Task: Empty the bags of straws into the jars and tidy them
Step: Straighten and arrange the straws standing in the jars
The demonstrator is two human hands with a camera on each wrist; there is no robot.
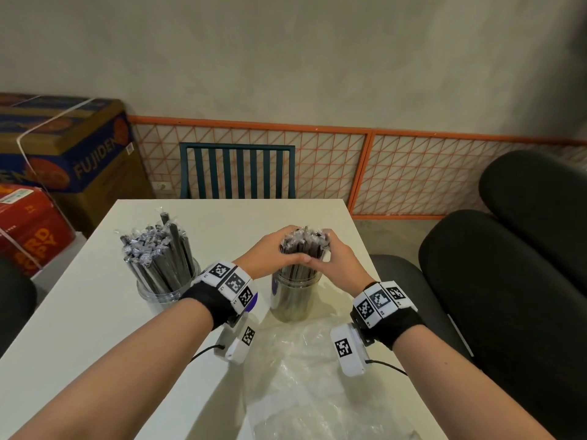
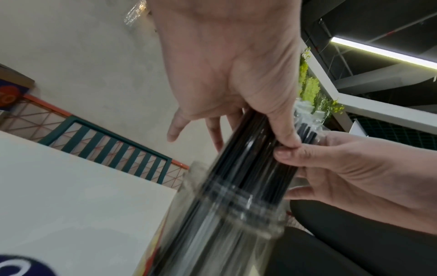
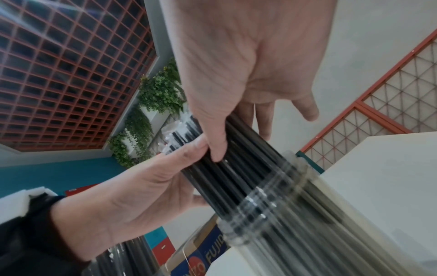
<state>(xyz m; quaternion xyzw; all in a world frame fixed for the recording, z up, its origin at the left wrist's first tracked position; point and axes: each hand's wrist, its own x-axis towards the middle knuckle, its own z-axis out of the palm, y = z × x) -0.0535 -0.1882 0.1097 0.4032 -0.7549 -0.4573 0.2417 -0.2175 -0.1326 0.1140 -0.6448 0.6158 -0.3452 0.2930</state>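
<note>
Two clear jars stand on the white table (image 1: pixel 95 328). The left jar (image 1: pixel 158 295) is packed with wrapped black straws (image 1: pixel 158 249) that fan out above its rim. The right jar (image 1: pixel 293 296) holds a bundle of black straws (image 1: pixel 305 244). My left hand (image 1: pixel 270 254) and right hand (image 1: pixel 336 257) curl round that bundle from both sides above the rim, thumbs meeting at the front. The left wrist view shows the bundle (image 2: pixel 255 168) in the jar (image 2: pixel 231 224), blurred. The right wrist view shows both thumbs on the straws (image 3: pixel 236 168) above the jar mouth (image 3: pixel 267 205).
An empty clear plastic bag (image 1: pixel 305 376) lies crumpled on the table in front of the right jar. A green slatted chair (image 1: pixel 236 171) stands behind the table, cardboard boxes (image 1: pixel 63 147) at the left, black padded chairs (image 1: pixel 508 281) at the right.
</note>
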